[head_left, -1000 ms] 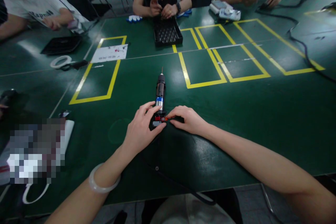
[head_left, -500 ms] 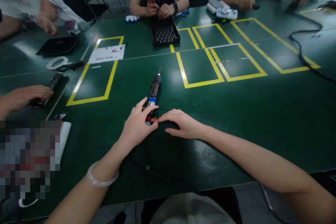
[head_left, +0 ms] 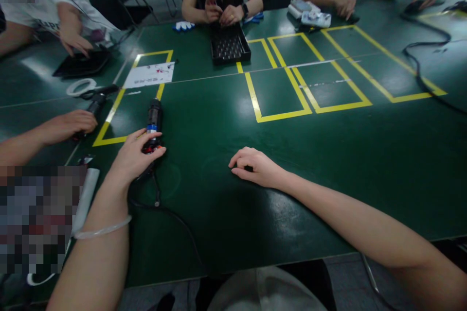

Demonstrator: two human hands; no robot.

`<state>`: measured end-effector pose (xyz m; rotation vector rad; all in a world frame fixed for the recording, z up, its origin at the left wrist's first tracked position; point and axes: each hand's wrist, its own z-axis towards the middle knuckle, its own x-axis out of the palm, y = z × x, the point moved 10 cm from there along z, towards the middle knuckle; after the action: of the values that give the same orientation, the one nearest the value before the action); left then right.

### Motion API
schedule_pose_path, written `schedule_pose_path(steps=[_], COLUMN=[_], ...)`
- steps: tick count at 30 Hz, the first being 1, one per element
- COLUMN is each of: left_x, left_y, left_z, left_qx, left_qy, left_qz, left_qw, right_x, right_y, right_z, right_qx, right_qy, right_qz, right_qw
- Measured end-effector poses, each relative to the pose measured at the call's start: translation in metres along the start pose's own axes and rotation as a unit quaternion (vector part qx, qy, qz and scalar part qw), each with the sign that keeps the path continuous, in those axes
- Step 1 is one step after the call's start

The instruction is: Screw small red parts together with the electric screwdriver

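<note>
My left hand point(head_left: 133, 157) lies on the rear end of a black electric screwdriver point(head_left: 153, 120) with a blue band, fingers curled round its red end. The tool lies flat on the green table point(head_left: 226, 204), tip pointing away, just inside a yellow-taped rectangle point(head_left: 109, 126). Its black cable point(head_left: 164, 209) trails back toward me. My right hand point(head_left: 255, 165) rests on the table in the middle, fingers loosely curled, apart from the tool; I cannot make out anything in it.
A neighbour's hand point(head_left: 67, 124) at the left holds another black tool. A black parts tray point(head_left: 229, 46) stands at the far side before a seated person. A tape roll point(head_left: 78, 86), a paper sheet point(head_left: 149, 74) and a cable point(head_left: 419, 58) lie around.
My left hand has slid the screwdriver from the table's middle to the left, into the yellow rectangle. My right hand has let go of it and stayed in the middle.
</note>
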<state>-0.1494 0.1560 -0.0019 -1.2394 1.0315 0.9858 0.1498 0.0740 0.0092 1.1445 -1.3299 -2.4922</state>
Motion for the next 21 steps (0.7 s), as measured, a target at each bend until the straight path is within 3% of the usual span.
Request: schedule_pose_path(steps=[3,6,11,16,21], left_x=[-0.010,-0.023,-0.036,-0.035,-0.040], left_y=[0.034,0.045,0.035,0.015,0.020], left_z=[0.000,-0.005,-0.017,-0.019,-0.024], left_qx=[-0.037,-0.068,-0.164,-0.153,-0.189], left_qy=[0.009,-0.006,-0.013,-0.013,-0.029], left_qz=[0.028,0.075,0.169,0.228,0.238], left_qw=[0.999,0.995,0.972,0.961,0.952], right_x=[-0.002,-0.004,-0.003,-0.004,-0.005], right_y=[-0.005,-0.012,-0.016,-0.018,-0.017], right_z=[-0.001,-0.003,-0.004,-0.004,-0.003], right_qx=[0.029,0.069,0.087,0.084,0.087], right_qy=[-0.012,-0.023,-0.022,-0.029,-0.025], right_qz=[0.006,0.026,0.040,0.058,0.047], right_qw=[0.999,0.997,0.995,0.994,0.995])
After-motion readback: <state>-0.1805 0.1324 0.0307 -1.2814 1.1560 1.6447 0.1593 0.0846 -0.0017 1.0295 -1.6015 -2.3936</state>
